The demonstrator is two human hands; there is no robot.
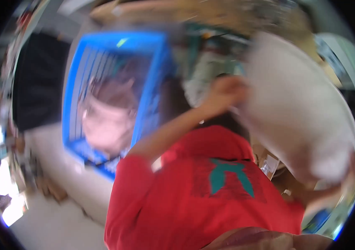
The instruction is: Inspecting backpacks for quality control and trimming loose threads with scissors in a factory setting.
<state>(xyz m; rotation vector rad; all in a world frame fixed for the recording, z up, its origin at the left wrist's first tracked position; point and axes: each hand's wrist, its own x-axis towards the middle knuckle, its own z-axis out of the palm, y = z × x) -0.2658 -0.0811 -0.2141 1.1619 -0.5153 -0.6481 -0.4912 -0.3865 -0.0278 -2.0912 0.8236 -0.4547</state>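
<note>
A large, pale white sack [294, 100] hangs at an angle on my right, blurred by motion. My left hand [229, 92] reaches across in front of me and is closed at the sack's near left edge. Low on the sack's far right end, my right hand [349, 177] grips it, its fingers smeared and partly hidden. To the left stands a blue slatted plastic basket [71, 100], with a pinkish-beige bag or cloth bundle [109, 121] inside. I cannot make out the bundle's exact kind.
A black panel-like object [40, 83] stands left of the basket. Behind, blurred greenish and whitish items [206, 66] lie near a brown surface [244, 14]. Cardboard pieces [269, 162] show below the sack. A pale floor [57, 212] extends at lower left.
</note>
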